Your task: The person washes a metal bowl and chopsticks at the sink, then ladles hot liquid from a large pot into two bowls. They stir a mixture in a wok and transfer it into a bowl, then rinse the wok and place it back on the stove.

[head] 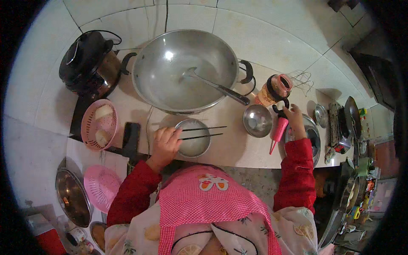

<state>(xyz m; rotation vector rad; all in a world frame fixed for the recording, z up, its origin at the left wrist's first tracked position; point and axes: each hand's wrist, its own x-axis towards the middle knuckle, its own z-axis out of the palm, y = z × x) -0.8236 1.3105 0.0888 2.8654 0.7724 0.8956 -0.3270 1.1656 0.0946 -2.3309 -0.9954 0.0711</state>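
Note:
My left hand (165,143) grips a pair of black chopsticks (204,128), held apart across the top of a small metal bowl (193,154). Something pale fills part of that bowl. On the right, my right hand (295,119) has its fingers on the black handle of a pink pump-like tool (279,129), whose thin nozzle points toward me. A second metal bowl (257,121) stands just left of this tool. Behind the bowls is a large metal wok (185,92) with a black-handled spatula (220,87) resting in it.
An open jar (272,91) stands behind the right-hand bowl. A round metal lid or tray (314,140) lies beneath my right forearm. At left are an electric pressure cooker (91,67), a pink basket (99,124) with pale pieces, a dark phone-like object (131,137) and another pink basket (101,186).

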